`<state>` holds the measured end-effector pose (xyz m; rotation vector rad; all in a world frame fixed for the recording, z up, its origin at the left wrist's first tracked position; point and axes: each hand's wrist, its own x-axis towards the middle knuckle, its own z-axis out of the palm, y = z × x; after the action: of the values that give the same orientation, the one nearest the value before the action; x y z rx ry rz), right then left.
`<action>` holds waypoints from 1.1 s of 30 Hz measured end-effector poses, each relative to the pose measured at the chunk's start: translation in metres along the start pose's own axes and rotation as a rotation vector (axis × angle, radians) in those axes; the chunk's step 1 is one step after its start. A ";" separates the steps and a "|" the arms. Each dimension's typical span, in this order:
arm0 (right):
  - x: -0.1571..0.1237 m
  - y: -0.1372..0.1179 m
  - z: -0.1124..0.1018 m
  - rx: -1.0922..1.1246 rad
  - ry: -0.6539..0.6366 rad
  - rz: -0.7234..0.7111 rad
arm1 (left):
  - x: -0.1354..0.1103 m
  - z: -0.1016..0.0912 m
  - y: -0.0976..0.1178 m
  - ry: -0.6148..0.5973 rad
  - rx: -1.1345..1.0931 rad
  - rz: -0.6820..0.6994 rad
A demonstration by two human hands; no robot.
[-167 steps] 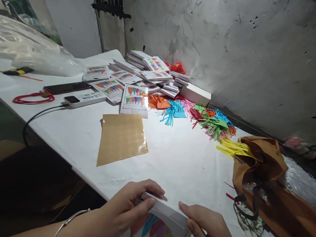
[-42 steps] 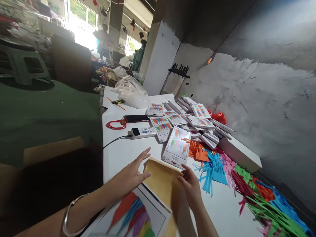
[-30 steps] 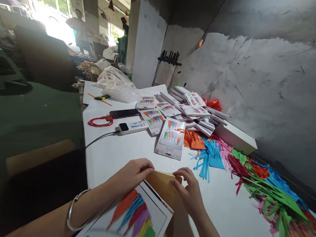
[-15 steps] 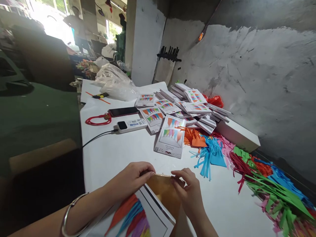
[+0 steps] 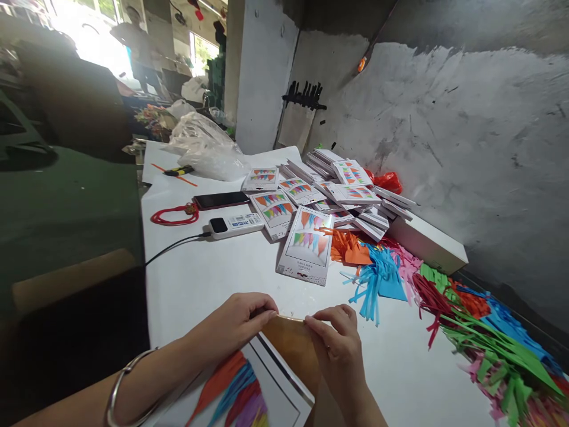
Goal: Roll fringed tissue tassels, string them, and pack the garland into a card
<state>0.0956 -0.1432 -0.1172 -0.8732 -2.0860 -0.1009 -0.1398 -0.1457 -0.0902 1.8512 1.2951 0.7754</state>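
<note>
Both hands are at the far edge of a brown, slightly shiny sheet-like piece (image 5: 291, 344) near the front of the table. My left hand (image 5: 246, 317) pinches its left end between thumb and fingers. At the right end, my right hand (image 5: 338, 338) grips the edge with thumb and fingertips. Below my left forearm lies a large white printed panel (image 5: 275, 379) picturing coloured tassels; whether it joins the brown piece I cannot tell. A tassel bunting box (image 5: 306, 246) lies just beyond my hands.
Several similar boxes (image 5: 351, 172) are piled at the back. Coloured paper tassels (image 5: 444, 302) run down the right side beside a long white box (image 5: 431, 243). A phone (image 5: 222, 200), a cabled white device (image 5: 235, 226), a red cord (image 5: 173, 215) and clear plastic (image 5: 207, 145) lie left.
My right hand has shifted slightly left along the brown edge, its fingertips drawn closer together on it. My left hand keeps its pinch.
</note>
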 end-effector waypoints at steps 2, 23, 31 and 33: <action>0.001 -0.002 0.000 -0.006 -0.001 -0.002 | 0.000 0.000 0.001 0.000 -0.001 -0.001; 0.004 -0.003 0.001 0.027 -0.004 0.068 | -0.001 0.002 -0.001 -0.001 0.009 0.011; -0.001 -0.005 -0.004 -0.108 -0.026 -0.054 | 0.000 0.005 -0.005 0.013 0.029 -0.001; -0.001 -0.009 -0.007 -0.108 -0.052 -0.093 | 0.000 0.004 -0.004 0.023 0.040 -0.015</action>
<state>0.0955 -0.1532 -0.1118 -0.8506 -2.1872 -0.2450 -0.1383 -0.1454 -0.0963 1.8673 1.3464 0.7704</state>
